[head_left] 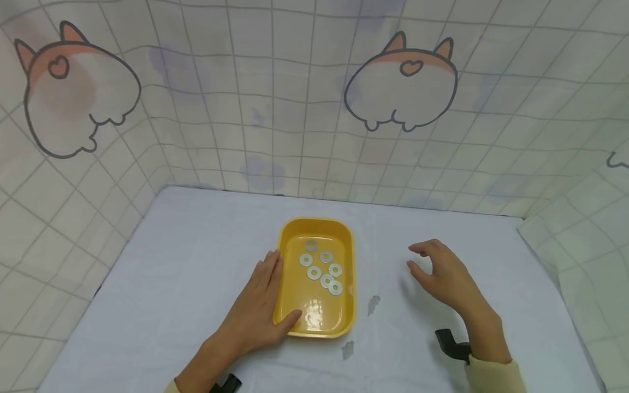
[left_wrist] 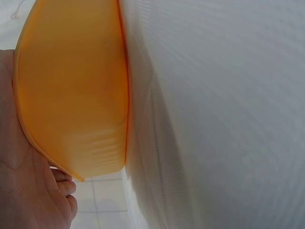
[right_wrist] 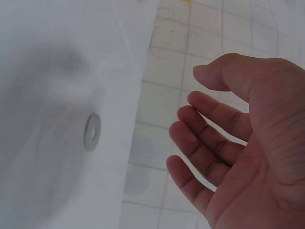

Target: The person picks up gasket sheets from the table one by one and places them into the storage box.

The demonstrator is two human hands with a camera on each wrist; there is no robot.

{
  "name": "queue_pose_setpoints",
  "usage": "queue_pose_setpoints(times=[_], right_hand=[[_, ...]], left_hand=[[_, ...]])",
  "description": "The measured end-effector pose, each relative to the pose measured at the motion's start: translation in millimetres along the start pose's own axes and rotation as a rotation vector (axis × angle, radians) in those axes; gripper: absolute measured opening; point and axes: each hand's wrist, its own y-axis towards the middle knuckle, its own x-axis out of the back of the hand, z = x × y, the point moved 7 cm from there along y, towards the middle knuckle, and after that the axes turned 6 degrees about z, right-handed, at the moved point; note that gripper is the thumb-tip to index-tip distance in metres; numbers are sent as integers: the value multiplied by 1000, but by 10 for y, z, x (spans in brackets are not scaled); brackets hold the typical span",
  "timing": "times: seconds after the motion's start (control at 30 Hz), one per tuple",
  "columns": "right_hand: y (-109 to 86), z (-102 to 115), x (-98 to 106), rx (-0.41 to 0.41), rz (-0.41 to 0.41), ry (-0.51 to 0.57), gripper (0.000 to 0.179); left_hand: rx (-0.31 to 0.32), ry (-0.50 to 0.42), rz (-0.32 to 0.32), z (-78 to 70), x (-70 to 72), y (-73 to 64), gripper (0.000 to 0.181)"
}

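Note:
A shallow yellow tray (head_left: 295, 289) lies lengthwise on the table in the head view. Several flat metal washers (head_left: 340, 289) are spread over its far and middle part, two of them overlapping. My left hand (head_left: 257, 314) rests along the tray's left rim, fingers straight and thumb over the near left corner; the left wrist view shows the palm against the tray's side wall (left_wrist: 71, 86). To the right of the tray, my right hand (head_left: 444, 275) hovers above the table with loosely bent fingers, holding nothing. A single washer (right_wrist: 89, 144) lies on the cloth below it in the right wrist view.
White cloth (head_left: 196, 245) covers the table. Two small grey patches (head_left: 374, 304) mark it right of the tray. A checked curtain (head_left: 295, 109) with cartoon animals closes off the back and both sides.

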Motion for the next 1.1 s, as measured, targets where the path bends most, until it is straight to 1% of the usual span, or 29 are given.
queue_pose_setpoints(times=[0.13, 0.33, 0.43, 0.6, 0.7, 0.8, 0.93, 1.1], right_hand=[[17, -114, -38, -31, -2, 7, 35], [37, -360, -75, -131, 27, 2, 38], [54, -462, -115, -163, 38, 1, 39], [129, -554, -245, -204, 53, 29, 39], [161, -561, -312, -203, 56, 32, 39], [132, -582, -352, -208, 56, 22, 38], [62, -614, -355, -221, 44, 8, 35], [60, -618, -348, -206, 17, -4, 33]], left_hand=[[-6, -10, -4, -12, 3, 10, 107], [-35, -4, -39, -61, 31, 16, 106], [-29, 6, -33, -65, 45, 20, 105], [-4, -1, -15, -9, 46, 11, 107], [10, -10, -18, 23, 42, -11, 107], [14, -28, -10, 20, 31, -23, 107], [3, -43, 3, -11, 8, -16, 107], [9, -20, -1, -14, 6, -1, 107]])
